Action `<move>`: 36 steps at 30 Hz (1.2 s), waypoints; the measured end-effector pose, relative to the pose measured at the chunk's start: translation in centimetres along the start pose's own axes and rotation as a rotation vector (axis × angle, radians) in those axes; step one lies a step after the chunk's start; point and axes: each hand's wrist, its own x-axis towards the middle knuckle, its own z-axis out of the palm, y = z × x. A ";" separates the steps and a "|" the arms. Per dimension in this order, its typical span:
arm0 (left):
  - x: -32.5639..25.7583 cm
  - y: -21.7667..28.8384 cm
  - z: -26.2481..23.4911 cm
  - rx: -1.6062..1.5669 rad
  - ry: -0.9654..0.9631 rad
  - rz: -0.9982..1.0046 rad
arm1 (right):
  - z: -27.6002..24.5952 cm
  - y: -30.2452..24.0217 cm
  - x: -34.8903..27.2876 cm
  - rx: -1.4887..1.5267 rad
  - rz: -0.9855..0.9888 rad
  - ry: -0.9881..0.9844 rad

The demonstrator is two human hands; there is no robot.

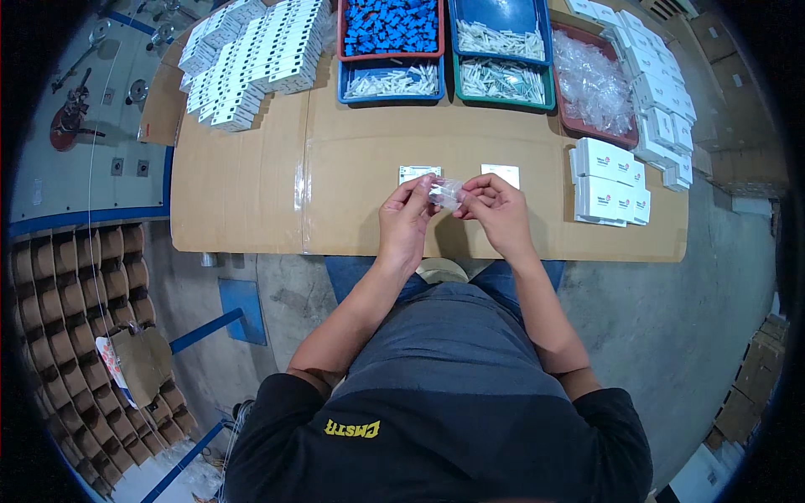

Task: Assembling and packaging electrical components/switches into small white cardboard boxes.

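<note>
We pinch a small clear plastic bag [446, 193] between both hands, left hand [405, 220] and right hand [496, 210], above the cardboard-covered counter [352, 142]; loose fingers could let it slip.

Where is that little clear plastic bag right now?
In the head view, the clear plastic bag is pinched between the left hand and right hand, just above the cardboard-covered table, in front of two small white cards.
</note>
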 end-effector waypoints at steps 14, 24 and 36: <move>-0.6 4.1 0.7 1.365 -0.207 0.921 | -0.6 0.4 0.0 -0.081 -0.147 0.020; 0.3 3.8 -0.3 1.469 -0.334 0.914 | 0.2 -1.3 -0.2 -0.461 -0.193 -0.037; 0.2 3.0 -0.4 1.360 -0.290 0.858 | 0.2 -3.2 -1.0 -0.677 -0.308 -0.174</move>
